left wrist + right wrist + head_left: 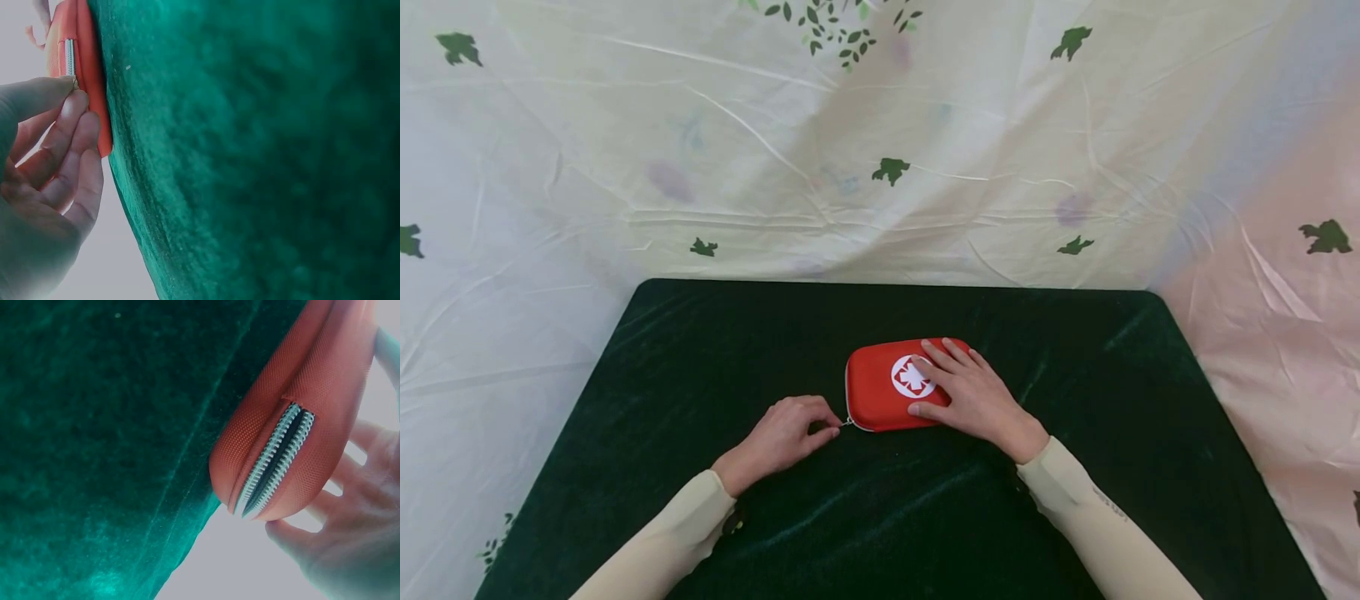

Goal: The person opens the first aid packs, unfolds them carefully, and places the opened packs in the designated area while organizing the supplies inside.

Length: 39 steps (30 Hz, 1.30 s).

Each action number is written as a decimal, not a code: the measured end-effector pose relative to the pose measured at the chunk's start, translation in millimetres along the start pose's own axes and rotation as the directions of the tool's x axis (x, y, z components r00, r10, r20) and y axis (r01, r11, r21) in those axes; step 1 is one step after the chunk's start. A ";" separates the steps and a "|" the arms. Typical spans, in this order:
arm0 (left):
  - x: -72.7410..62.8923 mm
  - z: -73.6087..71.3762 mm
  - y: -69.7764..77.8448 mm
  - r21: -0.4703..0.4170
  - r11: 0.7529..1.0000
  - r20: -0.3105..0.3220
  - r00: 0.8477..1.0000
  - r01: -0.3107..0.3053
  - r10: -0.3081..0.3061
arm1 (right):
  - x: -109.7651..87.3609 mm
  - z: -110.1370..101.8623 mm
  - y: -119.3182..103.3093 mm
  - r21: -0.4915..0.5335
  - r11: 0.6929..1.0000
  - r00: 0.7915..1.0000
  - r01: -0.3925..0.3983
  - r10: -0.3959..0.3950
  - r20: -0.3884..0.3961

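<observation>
A red zippered case [872,387] with a white round emblem [912,379] lies flat near the middle of the table. At its front left corner my left hand [784,435] pinches the small metal zipper pull [847,422] between thumb and forefinger. Silver zip teeth [70,57] run up to those fingertips in the left wrist view. My right hand [976,393] rests spread over the case's right part, covering some of the emblem. Under that hand, the right wrist view shows the parted zip teeth [287,450] with a dark gap between them.
Dark green velvet cloth [865,517] covers the table on all sides of the case. A pale hanging sheet [760,150] with green leaf prints stands behind the table's back edge and along both sides.
</observation>
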<state>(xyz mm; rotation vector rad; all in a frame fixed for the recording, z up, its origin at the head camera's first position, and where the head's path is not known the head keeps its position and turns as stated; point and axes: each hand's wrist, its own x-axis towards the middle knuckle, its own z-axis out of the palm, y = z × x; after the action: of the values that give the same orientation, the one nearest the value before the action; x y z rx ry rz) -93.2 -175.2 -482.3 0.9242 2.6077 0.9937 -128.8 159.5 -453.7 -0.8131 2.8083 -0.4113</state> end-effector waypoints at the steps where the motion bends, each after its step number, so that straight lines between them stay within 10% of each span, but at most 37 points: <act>1: -0.7 0.4 -0.9 -0.008 1.000 -0.004 1.000 -0.015 0.015 | 0.2 0.1 -0.1 0.000 1.000 1.000 0.001 -0.001 0.001; 17: 0.3 -0.6 11.8 -0.074 0.997 0.051 0.999 -0.001 0.005 | -0.1 -0.1 -0.5 -0.003 1.000 1.000 0.003 -0.003 -0.007; 31: 7.4 22.7 -11.4 -0.208 0.969 0.026 0.990 -0.130 0.138 | 0.2 -0.4 0.0 -0.013 1.000 1.000 0.010 -0.010 -0.011; 39: 9.1 14.8 8.5 -0.167 0.980 0.052 0.991 -0.112 0.122 | 0.2 0.1 0.1 0.001 1.000 1.000 0.011 -0.011 -0.010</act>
<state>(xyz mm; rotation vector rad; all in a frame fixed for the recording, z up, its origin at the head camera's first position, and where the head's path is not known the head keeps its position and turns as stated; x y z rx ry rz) -90.5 -156.7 -487.6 1.0587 2.4021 1.1694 -129.0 159.4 -453.9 -0.8287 2.8137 -0.4191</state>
